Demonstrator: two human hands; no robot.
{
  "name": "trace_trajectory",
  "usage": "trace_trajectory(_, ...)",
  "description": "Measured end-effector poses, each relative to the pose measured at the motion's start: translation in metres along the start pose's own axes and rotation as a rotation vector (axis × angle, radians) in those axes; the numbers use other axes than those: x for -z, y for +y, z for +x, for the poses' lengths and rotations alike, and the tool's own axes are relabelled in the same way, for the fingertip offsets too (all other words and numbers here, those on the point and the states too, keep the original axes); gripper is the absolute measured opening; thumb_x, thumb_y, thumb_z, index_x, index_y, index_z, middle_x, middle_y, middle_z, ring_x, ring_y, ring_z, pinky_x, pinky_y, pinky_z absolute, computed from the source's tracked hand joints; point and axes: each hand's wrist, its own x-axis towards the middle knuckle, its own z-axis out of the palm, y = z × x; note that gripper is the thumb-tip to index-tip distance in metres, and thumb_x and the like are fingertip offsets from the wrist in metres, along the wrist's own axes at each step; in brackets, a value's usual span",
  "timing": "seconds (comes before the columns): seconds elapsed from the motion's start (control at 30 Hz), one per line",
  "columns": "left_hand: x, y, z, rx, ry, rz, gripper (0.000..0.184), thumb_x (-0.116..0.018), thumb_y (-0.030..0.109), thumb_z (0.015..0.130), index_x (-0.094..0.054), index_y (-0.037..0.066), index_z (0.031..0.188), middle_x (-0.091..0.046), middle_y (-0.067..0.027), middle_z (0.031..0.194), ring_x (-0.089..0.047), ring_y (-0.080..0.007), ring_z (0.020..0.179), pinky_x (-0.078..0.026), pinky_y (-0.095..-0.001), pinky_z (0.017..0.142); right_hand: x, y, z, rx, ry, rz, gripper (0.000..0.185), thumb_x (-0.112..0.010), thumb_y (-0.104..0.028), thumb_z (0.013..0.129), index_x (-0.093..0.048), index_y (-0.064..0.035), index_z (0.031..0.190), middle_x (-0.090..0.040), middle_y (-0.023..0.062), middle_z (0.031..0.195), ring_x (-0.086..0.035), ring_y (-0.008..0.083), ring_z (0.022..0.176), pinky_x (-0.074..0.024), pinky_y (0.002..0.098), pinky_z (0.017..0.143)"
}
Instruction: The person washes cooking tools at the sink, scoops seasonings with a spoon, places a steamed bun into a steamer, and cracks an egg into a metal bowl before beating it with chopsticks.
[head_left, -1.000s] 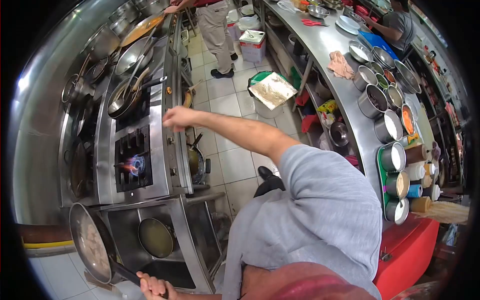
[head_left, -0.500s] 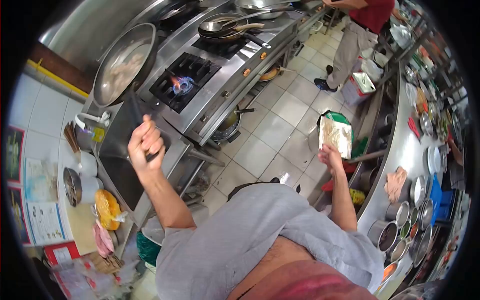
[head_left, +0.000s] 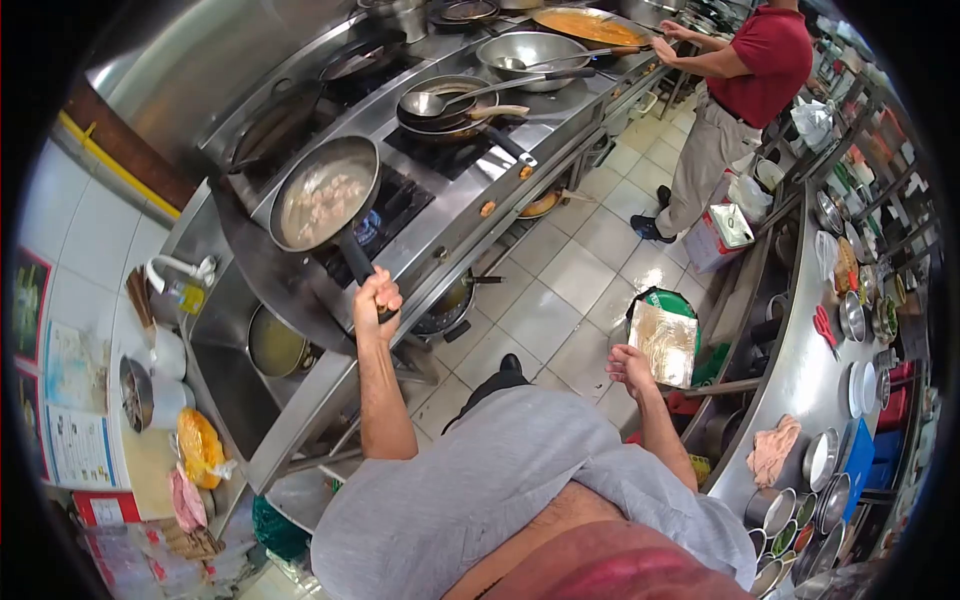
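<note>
My left hand is closed around the black handle of a frying pan. Pale, chopped pieces of food lie in the pan, which is over the front burner and hides most of its flame. I cannot tell whether the pan touches the grate. My right hand hangs low on the right, fingers loosely apart and holding nothing. Close beside it, a foil-coloured rectangular sheet or tray lies on a green-lined bin.
Stacked pans and a ladle sit on the stove behind, beside a steel wok. At left is a sink containing a pan. The right counter bears bowls and red scissors. A person in a red shirt stands ahead.
My left hand has brought the pan rightward from above the sink side to over the burner, lowering its tilt. My right hand has drawn slightly left of the foil-coloured piece.
</note>
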Motion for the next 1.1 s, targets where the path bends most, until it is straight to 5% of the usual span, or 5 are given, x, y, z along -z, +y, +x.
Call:
trace_trajectory(0.53,0.033,-0.057,0.075,-0.034,0.217,0.016,0.012,-0.051,0.002,0.082,-0.056,0.010,0.089,-0.040,0.0055,0.055,-0.038,-0.0042,0.042,-0.034,-0.0215,0.038,-0.098,-0.164,0.145,0.053,-0.162,-0.223,0.021,-0.057,-0.021,0.084,-0.055,-0.0080,0.100,-0.056,0.0024,0.082,-0.057,0.0147,0.065,-0.0441,0.0263,0.055)
trace_trajectory(0.8,0.027,-0.075,0.085,-0.062,0.284,-0.022,0.021,-0.055,0.002,0.079,-0.048,0.012,0.096,-0.038,0.0039,0.055,-0.038,-0.0056,0.040,-0.035,-0.0230,0.036,-0.153,-0.370,0.262,1.181,-0.014,-0.742,0.023,-0.059,-0.008,0.080,-0.057,-0.0022,0.102,-0.059,0.0101,0.087,-0.058,0.0179,0.075,-0.0472,0.0295,0.065)
trace_trajectory(0.9,0.021,-0.086,0.090,-0.111,0.299,0.001,0.018,-0.055,0.008,0.082,-0.049,0.011,0.099,-0.040,0.0032,0.058,-0.039,-0.0057,0.041,-0.035,-0.0228,0.037,-0.171,-0.461,0.288,1.589,0.160,-1.082,0.031,-0.062,-0.007,0.075,-0.056,-0.0097,0.106,-0.054,0.0122,0.099,-0.056,0.0279,0.089,-0.0461,0.0393,0.074)
trace_trajectory(1.0,0.014,-0.092,0.093,-0.112,0.300,-0.058,0.020,-0.050,0.022,0.089,-0.050,0.008,0.102,-0.039,0.0031,0.060,-0.039,-0.0048,0.043,-0.035,-0.0217,0.037,-0.178,-0.523,0.328,1.556,0.214,-1.363,0.040,-0.064,-0.014,0.075,-0.053,-0.0136,0.113,-0.050,0.0101,0.111,-0.050,0.0294,0.103,-0.0412,0.0457,0.084)
trace_trajectory(1.1,0.030,-0.104,0.086,-0.118,0.348,-0.040,0.074,-0.034,0.064,0.083,-0.045,-0.001,0.117,-0.061,-0.0138,0.088,-0.056,-0.0188,0.062,-0.051,-0.0320,0.053,-0.189,-0.560,0.358,1.227,0.188,-1.797,0.047,-0.067,-0.021,0.072,-0.051,-0.0132,0.116,-0.050,0.0109,0.114,-0.048,0.0295,0.109,-0.0391,0.0425,0.088)
